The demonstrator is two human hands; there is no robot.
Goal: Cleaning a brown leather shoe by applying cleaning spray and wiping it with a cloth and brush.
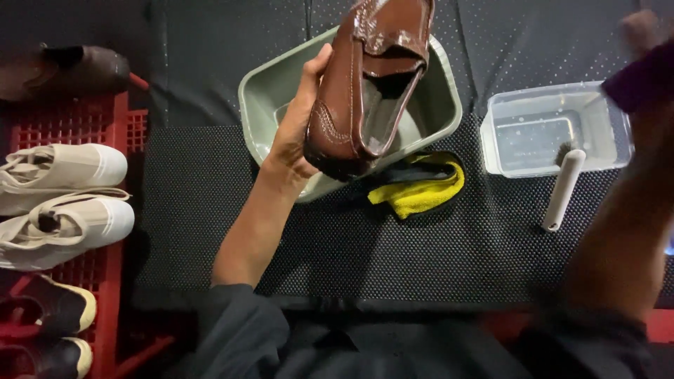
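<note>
A glossy brown loafer [368,77] is gripped by the left hand [298,123] around its heel and side, the fingers wrapped behind the shoe and the thumb pressed on the stitched edge, so that the opening is turned toward the camera and the toe points to 12 o'clock. The shoe is held raised above a grey-green basin [439,105], apparently so that anything falling from it is caught there. Just below the basin, at 6 o'clock from it, a yellow cloth [421,189] lies bunched on the dark dotted mat [393,253] that covers the tabletop, close enough to be picked up easily. At 3 o'clock from the basin a clear plastic tub [597,116] has been set, with a white-handled brush [564,189] leaning over its near rim, bristle end inside. The right hand [642,31] is lifted at the upper right edge of the view and is blurred; something dark purple seems to be near it, but whether its fingers are clenched or released cannot be told. At 9 o'clock, a red crate [105,126] carries a pair of white sneakers [63,193], a dark shoe [77,70] and black shoes with pale soles [60,309], kept well apart from the basin.
</note>
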